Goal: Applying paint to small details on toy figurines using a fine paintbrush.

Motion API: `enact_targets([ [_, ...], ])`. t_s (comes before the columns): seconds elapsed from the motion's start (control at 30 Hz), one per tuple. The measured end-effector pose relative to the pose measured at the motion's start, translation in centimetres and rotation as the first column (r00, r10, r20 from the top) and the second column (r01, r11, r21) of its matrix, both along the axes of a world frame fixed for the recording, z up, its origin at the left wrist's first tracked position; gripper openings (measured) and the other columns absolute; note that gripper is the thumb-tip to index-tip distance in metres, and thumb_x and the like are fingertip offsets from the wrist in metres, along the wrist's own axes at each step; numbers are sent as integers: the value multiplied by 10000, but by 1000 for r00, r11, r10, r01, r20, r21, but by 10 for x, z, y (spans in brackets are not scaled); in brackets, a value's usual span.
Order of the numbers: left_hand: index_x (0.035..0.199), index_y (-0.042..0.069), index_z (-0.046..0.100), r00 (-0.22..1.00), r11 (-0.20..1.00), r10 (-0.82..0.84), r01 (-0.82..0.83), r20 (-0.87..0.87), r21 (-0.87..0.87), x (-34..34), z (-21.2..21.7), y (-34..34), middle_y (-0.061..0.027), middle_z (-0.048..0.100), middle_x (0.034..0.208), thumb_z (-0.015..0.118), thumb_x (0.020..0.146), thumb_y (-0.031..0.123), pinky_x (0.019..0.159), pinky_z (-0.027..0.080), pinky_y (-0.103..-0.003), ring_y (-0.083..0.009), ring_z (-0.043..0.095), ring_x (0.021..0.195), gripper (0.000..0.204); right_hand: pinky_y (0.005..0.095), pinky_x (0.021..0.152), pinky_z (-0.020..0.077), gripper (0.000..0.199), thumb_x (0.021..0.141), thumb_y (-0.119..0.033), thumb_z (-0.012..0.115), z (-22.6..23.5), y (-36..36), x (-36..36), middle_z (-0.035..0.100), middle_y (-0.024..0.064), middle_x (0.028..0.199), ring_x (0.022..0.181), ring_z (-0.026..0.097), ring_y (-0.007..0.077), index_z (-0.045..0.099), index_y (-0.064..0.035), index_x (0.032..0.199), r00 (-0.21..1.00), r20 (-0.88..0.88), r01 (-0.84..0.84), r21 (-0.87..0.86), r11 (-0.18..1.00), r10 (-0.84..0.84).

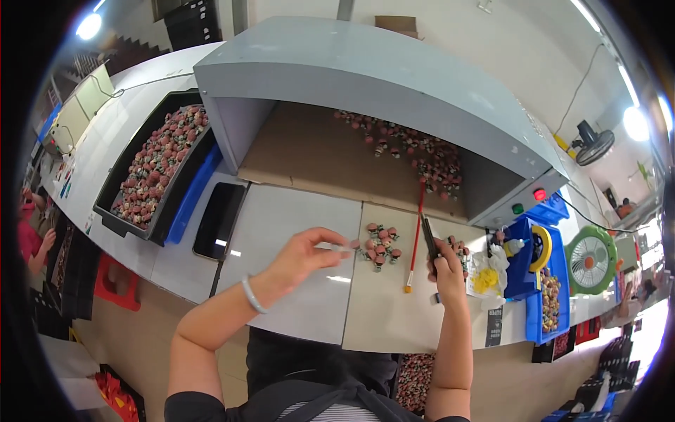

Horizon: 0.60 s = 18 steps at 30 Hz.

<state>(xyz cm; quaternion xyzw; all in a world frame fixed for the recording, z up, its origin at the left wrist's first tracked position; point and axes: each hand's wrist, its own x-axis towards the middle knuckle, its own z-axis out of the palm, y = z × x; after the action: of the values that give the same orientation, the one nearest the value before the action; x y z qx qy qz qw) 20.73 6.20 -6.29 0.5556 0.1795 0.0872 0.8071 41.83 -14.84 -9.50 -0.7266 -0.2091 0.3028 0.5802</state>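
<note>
Left of the red brush (415, 246), the left hand (299, 260) pinches what seems a small pink piece (354, 245) beside a pile (380, 246); right of it, the right hand's (447, 267) grip wraps a dark tool (428, 235).

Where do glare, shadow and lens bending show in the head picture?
Head view: lights at upper left and right are blown out; glints mark the white worktop; pink pieces inside the grey cabinet sit in shade; its long edges bow.
</note>
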Motion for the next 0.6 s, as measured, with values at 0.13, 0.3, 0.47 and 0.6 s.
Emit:
enact_targets([
  [0.13,1128,-1,451,996,996,46,-51,79,70,12,-33,-4,-96,497,1121,544,776,-60,848,451,-274,-219,559,1017,370,188,430,285,393,835,-59,388,35,46,-36,483,28,790,580,404,83,385,37,1215,878,-412,-104,328,939,242],
  [0.3,1143,-29,432,997,995,74,-76,19,68,6,-41,-8,-102,491,1145,541,766,-94,867,446,-280,-197,540,1036,398,197,426,299,306,899,-129,381,20,66,-51,483,29,740,506,397,81,409,53,1143,876,-228,-303,423,854,424],
  [0.47,1146,-27,433,996,995,48,-53,72,80,1,-29,-5,-107,496,1163,548,762,-94,864,450,-282,-177,525,1051,406,205,463,346,256,901,-95,344,3,59,-58,490,42,697,501,434,93,403,18,1123,843,-280,-387,278,879,460],
  [0.6,1148,-13,452,984,982,92,-115,155,151,-1,-28,-4,-114,499,1161,564,763,-85,861,456,-286,-183,528,1046,406,240,488,402,340,888,-162,416,4,64,-68,535,106,762,550,492,144,337,5,1173,858,-242,-330,415,848,453],
])
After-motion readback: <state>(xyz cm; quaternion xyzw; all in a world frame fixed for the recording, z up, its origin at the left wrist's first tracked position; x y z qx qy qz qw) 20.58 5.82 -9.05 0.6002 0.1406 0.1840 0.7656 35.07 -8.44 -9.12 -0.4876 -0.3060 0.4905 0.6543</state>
